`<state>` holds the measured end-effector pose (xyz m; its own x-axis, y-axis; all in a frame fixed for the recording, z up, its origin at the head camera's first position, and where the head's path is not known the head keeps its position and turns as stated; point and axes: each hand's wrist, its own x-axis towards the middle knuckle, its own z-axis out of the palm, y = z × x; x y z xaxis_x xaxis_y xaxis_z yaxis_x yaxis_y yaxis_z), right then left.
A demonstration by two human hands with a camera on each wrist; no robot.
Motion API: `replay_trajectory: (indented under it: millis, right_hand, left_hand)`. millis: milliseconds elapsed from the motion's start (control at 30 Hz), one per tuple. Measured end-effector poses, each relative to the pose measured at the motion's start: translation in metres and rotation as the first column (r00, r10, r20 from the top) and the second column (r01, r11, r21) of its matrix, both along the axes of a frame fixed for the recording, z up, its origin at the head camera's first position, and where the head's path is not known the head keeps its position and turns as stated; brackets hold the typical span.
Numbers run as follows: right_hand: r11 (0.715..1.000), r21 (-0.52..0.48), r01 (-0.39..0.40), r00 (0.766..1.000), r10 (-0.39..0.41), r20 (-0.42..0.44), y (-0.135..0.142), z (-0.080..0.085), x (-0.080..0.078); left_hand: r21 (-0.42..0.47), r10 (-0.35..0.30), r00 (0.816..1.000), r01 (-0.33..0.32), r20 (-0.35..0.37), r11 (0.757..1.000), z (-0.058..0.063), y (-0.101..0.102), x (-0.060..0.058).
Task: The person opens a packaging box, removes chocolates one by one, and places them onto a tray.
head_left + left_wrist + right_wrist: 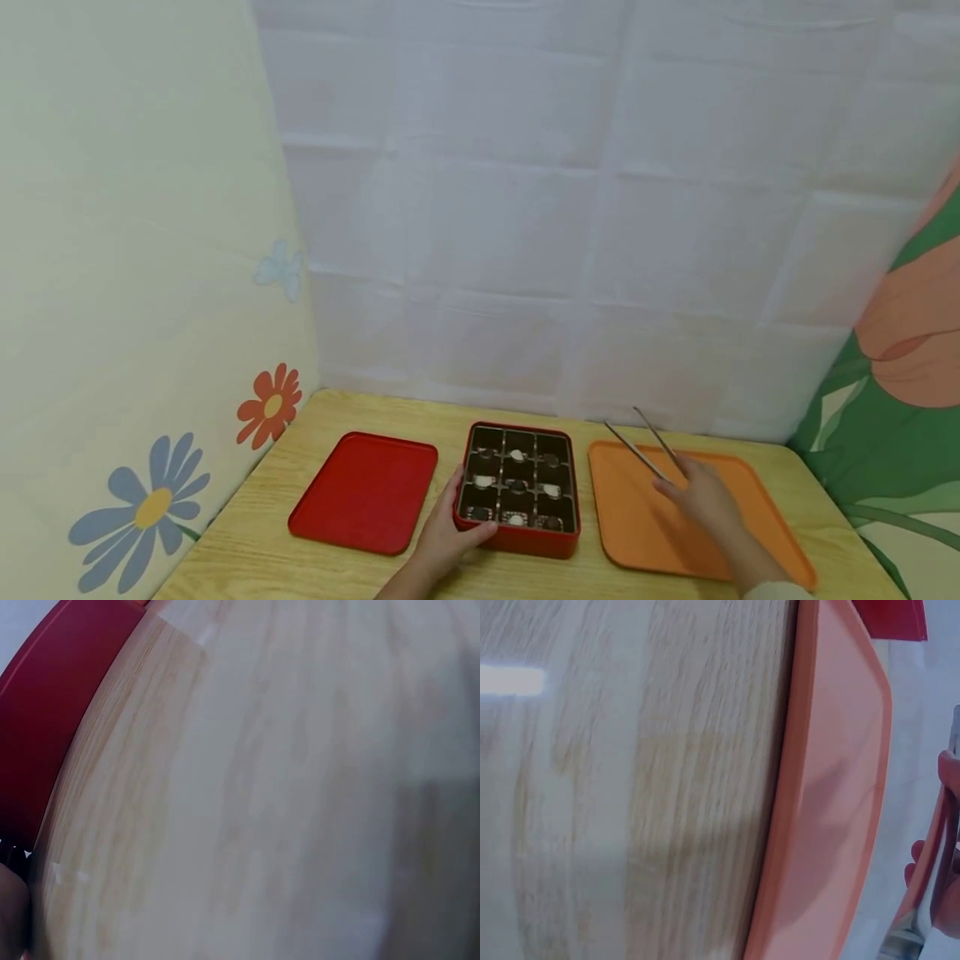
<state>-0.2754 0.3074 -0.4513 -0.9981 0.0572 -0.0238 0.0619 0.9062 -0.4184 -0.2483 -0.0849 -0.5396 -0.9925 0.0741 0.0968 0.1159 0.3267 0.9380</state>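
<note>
A red box (531, 543) stands at the middle of the table, its black insert divided into several compartments. Small dark and white pieces, perhaps chocolates, sit one in each compartment. My left hand (442, 535) grips the box's near left corner, thumb on the front side and fingers along the left wall. In the left wrist view only the red box's side (64, 712) and a bit of the hand show. Above the orange tray (626, 529), my right hand (703, 500) holds metal tongs (632, 447), their tips spread apart with nothing between them.
A flat red lid or tray (366, 492) lies left of the box on the wooden table (255, 533). White cloth (465, 233) hangs behind the table, and flower-printed cloths stand on both sides.
</note>
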Motion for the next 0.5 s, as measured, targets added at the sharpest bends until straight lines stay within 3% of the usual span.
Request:
replay_trajectory:
  millis: [333, 500]
  right_hand:
    - [0.992, -0.046, -0.118, 0.993, 0.117, -0.017, -0.034, 0.010, -0.010]
    - [0.991, -0.047, -0.128, 0.992, 0.127, -0.010, -0.055, 0.015, -0.014]
  left_hand:
    - [-0.010, 0.000, 1.000, 0.000, 0.016, 1.000, -0.001, 0.000, 0.000]
    - [0.002, -0.002, 1.000, 0.002, 0.024, 1.000, -0.002, 0.001, -0.001]
